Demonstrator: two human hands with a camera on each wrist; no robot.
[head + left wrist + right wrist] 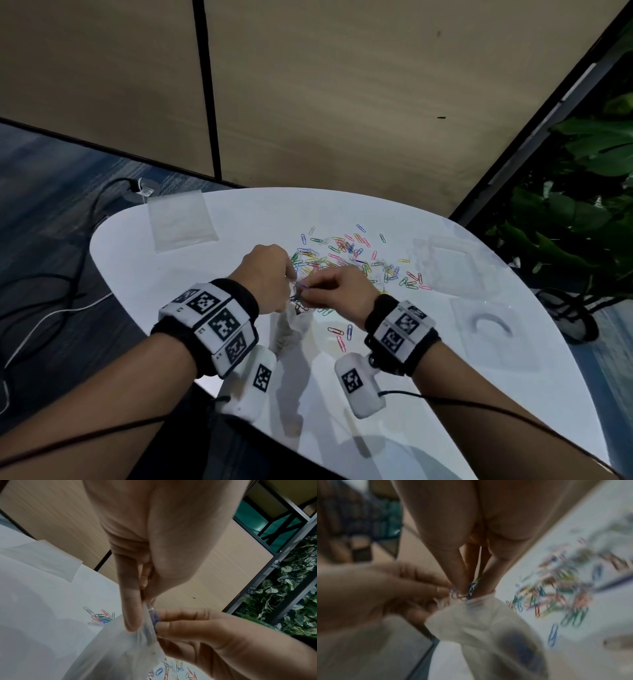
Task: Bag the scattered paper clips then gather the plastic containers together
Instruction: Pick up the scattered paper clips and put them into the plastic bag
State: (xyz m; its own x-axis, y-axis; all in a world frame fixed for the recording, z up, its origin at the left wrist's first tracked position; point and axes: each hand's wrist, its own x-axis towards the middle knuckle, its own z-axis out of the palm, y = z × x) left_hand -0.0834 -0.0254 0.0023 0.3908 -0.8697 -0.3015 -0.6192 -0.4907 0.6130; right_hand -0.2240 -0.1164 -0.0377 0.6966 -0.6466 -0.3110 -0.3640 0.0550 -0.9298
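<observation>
My left hand [292, 278] pinches the rim of a clear plastic bag [290, 327] that hangs above the white table [219, 284]. My right hand [310, 291] pinches a few paper clips [471, 588] at the bag's mouth. In the left wrist view, my left hand [141, 608] holds the bag [120, 649] and a blue clip [155, 620] sits between my right fingers [180, 626]. Many coloured clips [356, 260] lie scattered beyond my hands. Two clear plastic containers [455, 263] [493, 330] lie to the right. Some dark clips show blurred inside the bag [488, 628].
A second clear bag [181, 219] lies flat at the table's far left. A few clips [340, 337] lie close to my right wrist. Cables [68, 274] run over the floor to the left, and green plants [582, 205] stand beyond the table's right edge.
</observation>
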